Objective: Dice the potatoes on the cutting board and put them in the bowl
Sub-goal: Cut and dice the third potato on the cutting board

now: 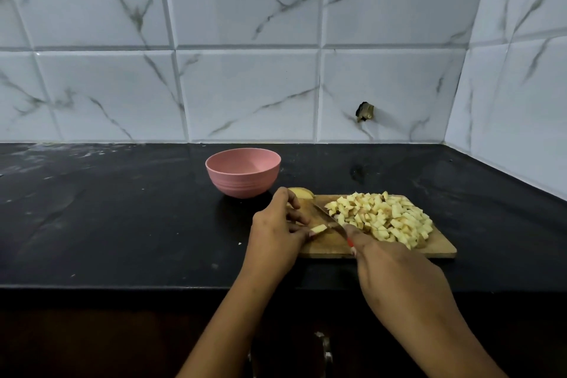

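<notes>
Black counter (122, 224), a bit smudgy on the far left. A pink bowl (242, 184) sits toward the back, just behind the left corner of the cutting board (325, 248) and not touching either hand.

The left hand (276, 230) is over the board's left end with its fingers bent. The fingertips are pinning down a small potato strip (318, 228) right against the knife. Behind its knuckles, at the board's back left corner, there's an uncut potato chunk (302, 193) peeking out.

The knife (326, 216) runs diagonally, tip pointing away toward the bowl side, and its blade is down on the board beside that strip. The right hand (395, 267) is wrapped round the handle, with just a bit of red showing under the fingers. One finger looks stretched up toward the blade, though I can't tell for sure.

Right of the knife, a big heap of potato cubes (386, 219) covers most of the board's right half. White marble-look tiles (245, 86) run along the back.
</notes>
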`<state>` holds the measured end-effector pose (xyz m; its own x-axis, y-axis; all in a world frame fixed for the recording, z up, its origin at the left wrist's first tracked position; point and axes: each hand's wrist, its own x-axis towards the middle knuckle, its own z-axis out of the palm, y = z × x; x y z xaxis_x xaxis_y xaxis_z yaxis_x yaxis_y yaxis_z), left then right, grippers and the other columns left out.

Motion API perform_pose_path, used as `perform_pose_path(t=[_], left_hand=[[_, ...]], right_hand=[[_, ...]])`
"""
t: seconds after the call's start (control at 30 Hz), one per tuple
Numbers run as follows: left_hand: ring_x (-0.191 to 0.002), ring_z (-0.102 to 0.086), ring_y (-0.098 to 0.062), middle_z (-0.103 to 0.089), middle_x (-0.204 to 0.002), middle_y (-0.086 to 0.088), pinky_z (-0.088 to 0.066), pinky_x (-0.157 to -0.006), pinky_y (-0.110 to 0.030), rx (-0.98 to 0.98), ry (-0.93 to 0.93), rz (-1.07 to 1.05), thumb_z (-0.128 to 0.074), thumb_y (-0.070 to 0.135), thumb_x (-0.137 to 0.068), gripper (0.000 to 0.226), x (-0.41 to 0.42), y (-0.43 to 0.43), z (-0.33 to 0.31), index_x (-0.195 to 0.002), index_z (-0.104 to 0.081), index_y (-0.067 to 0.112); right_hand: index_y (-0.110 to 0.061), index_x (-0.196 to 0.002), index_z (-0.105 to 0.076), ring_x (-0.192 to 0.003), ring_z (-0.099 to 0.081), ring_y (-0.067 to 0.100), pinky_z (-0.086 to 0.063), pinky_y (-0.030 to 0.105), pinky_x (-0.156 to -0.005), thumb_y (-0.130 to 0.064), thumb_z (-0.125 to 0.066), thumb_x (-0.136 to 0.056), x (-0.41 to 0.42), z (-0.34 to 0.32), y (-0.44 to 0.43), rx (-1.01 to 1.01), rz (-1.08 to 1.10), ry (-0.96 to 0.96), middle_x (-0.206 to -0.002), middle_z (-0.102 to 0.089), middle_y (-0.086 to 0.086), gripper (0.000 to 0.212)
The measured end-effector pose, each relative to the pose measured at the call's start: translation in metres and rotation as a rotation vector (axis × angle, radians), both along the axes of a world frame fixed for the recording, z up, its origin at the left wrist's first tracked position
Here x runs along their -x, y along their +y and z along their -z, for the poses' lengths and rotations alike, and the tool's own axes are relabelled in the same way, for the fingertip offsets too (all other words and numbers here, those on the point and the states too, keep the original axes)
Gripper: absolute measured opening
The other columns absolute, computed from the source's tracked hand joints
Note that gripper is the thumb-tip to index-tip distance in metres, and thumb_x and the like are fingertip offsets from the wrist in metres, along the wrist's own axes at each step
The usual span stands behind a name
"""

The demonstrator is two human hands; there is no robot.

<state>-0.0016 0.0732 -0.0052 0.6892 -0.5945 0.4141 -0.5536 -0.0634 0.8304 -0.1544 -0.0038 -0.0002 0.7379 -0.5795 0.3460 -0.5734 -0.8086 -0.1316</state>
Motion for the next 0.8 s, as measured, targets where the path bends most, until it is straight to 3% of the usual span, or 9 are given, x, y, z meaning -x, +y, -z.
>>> perform_pose_path(t=[0.07, 0.2, 0.33, 0.53, 0.63, 0.8], left_hand=[[-0.069, -0.068, -0.006, -0.066, -0.082, 0.0, -0.058, -0.069, -0.026, 0.005, 0.006, 0.016, -0.076, -0.003, -0.074, 0.04, 0.0, -0.001, -0.001, -0.09, -0.047, 0.018], [-0.073, -0.068, -0.003, -0.063, -0.083, 0.001, -0.057, -0.071, -0.022, -0.009, -0.031, 0.055, -0.069, -0.007, -0.078, 0.037, -0.001, 0.0, 0.0, -0.094, -0.045, 0.014], [-0.079, -0.067, -0.007, -0.063, -0.084, 0.002, -0.057, -0.074, -0.022, -0.011, -0.056, 0.056, -0.066, -0.009, -0.079, 0.039, 0.0, 0.002, -0.001, -0.094, -0.042, 0.017], [-0.073, -0.067, -0.012, -0.063, -0.082, -0.002, -0.056, -0.066, -0.022, 0.001, -0.01, 0.0, -0.075, -0.003, -0.074, 0.042, 0.0, 0.002, -0.004, -0.091, -0.042, 0.018], [-0.069, -0.067, -0.011, -0.063, -0.08, -0.004, -0.052, -0.06, -0.014, 0.004, -0.006, 0.015, -0.073, -0.005, -0.075, 0.039, 0.0, 0.001, -0.005, -0.092, -0.044, 0.014], [-0.064, -0.066, -0.011, -0.063, -0.077, -0.005, -0.054, -0.061, -0.017, 0.001, -0.02, -0.018, -0.077, -0.003, -0.072, 0.04, -0.002, 0.0, -0.004, -0.091, -0.045, 0.011]], right_hand=[[-0.037, -0.152, -0.007, -0.071, -0.05, 0.006, -0.037, 0.02, -0.053, -0.019, -0.04, -0.102, 0.0, 0.002, 0.007, -0.005, -0.018, 0.01, -0.091, -0.054, -0.009, 0.063], [-0.035, -0.152, -0.009, -0.061, -0.04, 0.008, -0.028, 0.022, -0.045, -0.014, -0.041, -0.1, -0.009, -0.002, 0.006, 0.015, 0.007, 0.091, -0.081, -0.045, -0.006, 0.064], [-0.03, -0.152, -0.012, -0.06, -0.042, 0.011, -0.029, 0.024, -0.046, -0.007, -0.043, -0.098, -0.018, -0.008, 0.005, 0.04, 0.006, 0.13, -0.073, -0.042, -0.006, 0.067], [-0.037, -0.152, -0.007, -0.069, -0.045, 0.01, -0.026, 0.02, -0.045, -0.016, -0.043, -0.1, -0.008, -0.003, 0.006, 0.018, -0.006, 0.011, -0.086, -0.048, -0.008, 0.067], [-0.035, -0.152, -0.008, -0.074, -0.046, 0.011, -0.03, 0.021, -0.048, -0.013, -0.044, -0.099, -0.006, -0.003, 0.015, -0.027, -0.03, 0.055, -0.088, -0.046, -0.006, 0.067], [-0.026, -0.153, -0.007, -0.088, -0.056, 0.018, -0.042, 0.031, -0.063, -0.002, -0.045, -0.095, -0.017, -0.01, 0.02, -0.004, -0.008, 0.16, -0.109, -0.059, 0.003, 0.074]])
